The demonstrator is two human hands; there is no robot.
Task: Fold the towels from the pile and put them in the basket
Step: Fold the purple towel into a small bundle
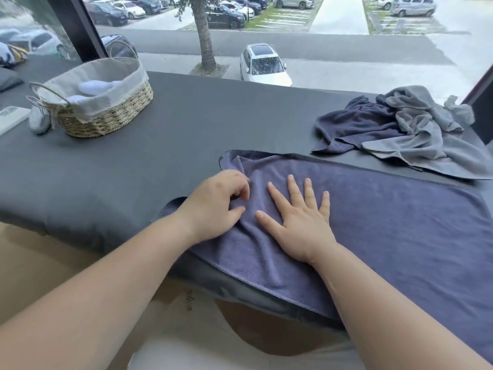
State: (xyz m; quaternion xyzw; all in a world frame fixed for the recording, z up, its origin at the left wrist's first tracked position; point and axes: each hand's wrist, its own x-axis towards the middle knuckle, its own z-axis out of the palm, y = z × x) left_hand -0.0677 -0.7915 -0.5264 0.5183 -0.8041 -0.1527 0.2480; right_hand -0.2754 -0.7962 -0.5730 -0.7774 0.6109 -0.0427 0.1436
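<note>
Towel [386, 222] lies beneath right hand [301, 225], left hand [218, 201] seemingly pinching.

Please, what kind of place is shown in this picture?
Probably an indoor window seat, above street level: a padded grey surface runs along a big window overlooking a white car. The lined wicker basket, blue towel and towel pile suggest home laundry.
</note>
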